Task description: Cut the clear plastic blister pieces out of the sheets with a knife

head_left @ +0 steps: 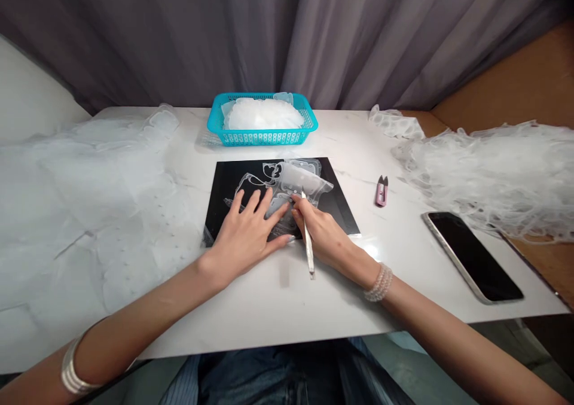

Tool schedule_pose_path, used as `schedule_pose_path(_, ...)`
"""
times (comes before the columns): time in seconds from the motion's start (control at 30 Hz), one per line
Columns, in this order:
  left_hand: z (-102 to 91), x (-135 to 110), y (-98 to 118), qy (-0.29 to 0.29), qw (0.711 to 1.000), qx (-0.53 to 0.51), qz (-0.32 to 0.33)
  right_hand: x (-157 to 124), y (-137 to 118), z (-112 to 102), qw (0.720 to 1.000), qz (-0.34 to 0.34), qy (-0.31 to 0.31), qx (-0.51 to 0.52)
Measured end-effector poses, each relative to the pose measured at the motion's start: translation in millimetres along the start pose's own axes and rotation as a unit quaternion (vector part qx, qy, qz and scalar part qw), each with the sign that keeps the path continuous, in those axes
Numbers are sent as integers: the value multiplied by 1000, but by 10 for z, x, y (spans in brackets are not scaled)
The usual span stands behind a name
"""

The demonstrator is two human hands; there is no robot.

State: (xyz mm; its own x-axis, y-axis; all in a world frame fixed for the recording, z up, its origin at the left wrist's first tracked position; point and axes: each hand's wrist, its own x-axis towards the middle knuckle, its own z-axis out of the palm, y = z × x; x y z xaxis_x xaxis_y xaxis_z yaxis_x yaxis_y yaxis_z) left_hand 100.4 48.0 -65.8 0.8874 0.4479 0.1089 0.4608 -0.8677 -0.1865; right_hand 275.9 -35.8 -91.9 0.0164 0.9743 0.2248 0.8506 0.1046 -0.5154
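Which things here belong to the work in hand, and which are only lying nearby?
Belonging to the work:
left hand and right hand
slim pale tool, held
translucent sheets on the black board
probably the blue basket, left heap, right heap

Apparently just lying about:
phone
pink snips, in neither hand

the translucent sheet [301, 179] looks like smooth plastic, the basket [264, 137] plastic, the curtain [251, 34] cloth.

No text, label, brand, number or sign can be read; no characters are shown on the dark screen of the phone [475, 258]; no lettering can be made out on the pink snips [381, 194], the blue basket [264, 137], the slender tool [308, 246], the black mat [226, 176] or the translucent sheets [302, 179].
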Motion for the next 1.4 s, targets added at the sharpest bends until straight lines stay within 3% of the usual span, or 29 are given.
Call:
schedule_pose_path(0.1,53,66,-31,-7,1000,-16,-13,3,-10,-12,1000,2,-3,4)
schedule_pose_path(0.3,-109,58,-184,38,985,53,-157,9,-14,-21,1000,8,-8,-3)
schedule_pose_path(0.4,-128,-7,-133,22,995,40,-89,3,-5,-5,1000,-1,-2,-3)
schedule_pose_path(0.5,-31,-14,-78,-5,1000,6,-6,-3,-6,-1,1000,-2,0,1)
schedule_pose_path(0.57,29,24,-90,-4,999,5,-33,-3,-13,-7,1000,1,-3,-1)
schedule_pose_path(0.7,26,103,-161,55,984,32,-164,3,-21,-18,1000,-1,-7,-8)
schedule_pose_path(0.73,18,110,-162,62,985,31,-158,5,-20,-18,1000,-3,-7,-9)
schedule_pose_path(0.83,41,103,-124,40,998,5,-56,6,-18,-14,1000,-5,-5,-8)
schedule_pose_path(0.9,79,91,-116,18,999,-3,-39,4,-17,-11,1000,-3,-2,-4)
schedule_pose_path(1.03,41,23,-213,30,980,43,-190,-1,-8,-27,1000,18,-9,15)
schedule_pose_path(1.07,4,-10,-234,32,977,52,-202,-2,-5,-43,999,27,-11,26)
schedule_pose_path(1.13,-65,-93,-231,24,986,52,-154,-4,-5,-94,998,38,-2,46)
schedule_pose_path(1.27,-54,-236,-61,5,1000,-1,27,-25,-51,-256,994,29,87,58)
schedule_pose_path(1.4,54,-302,65,70,996,-21,42,-91,-126,-349,983,66,152,82)
